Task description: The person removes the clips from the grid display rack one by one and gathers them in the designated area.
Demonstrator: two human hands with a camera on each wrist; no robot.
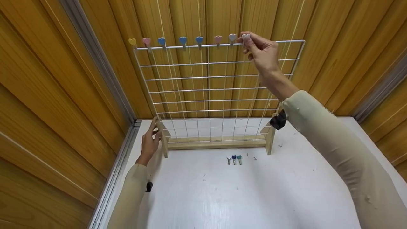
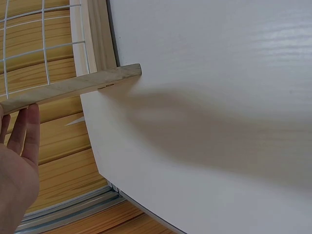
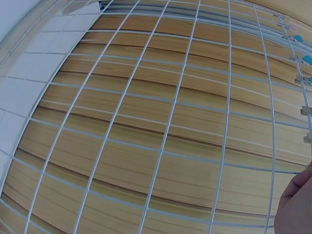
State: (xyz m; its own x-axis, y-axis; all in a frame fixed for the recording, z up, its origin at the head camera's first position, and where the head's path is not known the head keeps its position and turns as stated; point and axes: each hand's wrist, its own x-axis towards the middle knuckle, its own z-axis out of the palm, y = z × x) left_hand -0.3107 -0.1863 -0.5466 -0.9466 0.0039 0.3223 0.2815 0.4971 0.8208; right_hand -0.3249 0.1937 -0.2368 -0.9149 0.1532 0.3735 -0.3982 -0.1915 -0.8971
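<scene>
A white wire grid (image 1: pixel 208 76) stands upright in a wooden base (image 1: pixel 216 145). My right hand (image 1: pixel 265 54) pinches a white heart clothespin (image 1: pixel 246 36) at the grid's top bar, with the thumb in front. Just left of it, a pale grey heart clothespin (image 1: pixel 232 37) sits on the same bar. Further left are a pink one (image 1: pixel 217 39), several blue ones (image 1: pixel 182 40), another pink and a yellow one (image 1: pixel 132 41). My left hand (image 1: pixel 150 144) touches the stand's left wooden leg (image 2: pixel 73 87), its fingertips against the outer face. In the right wrist view, my right hand (image 3: pixel 296 204) shows only partly.
On the white table (image 1: pixel 203 197), in front of the base, lie three small clothespins (image 1: pixel 234 160), one dark blue and one teal. Yellow-brown wood-look panels (image 1: pixel 41 95) rise behind and at both sides. A metal rail (image 1: pixel 109 190) follows the table's left edge.
</scene>
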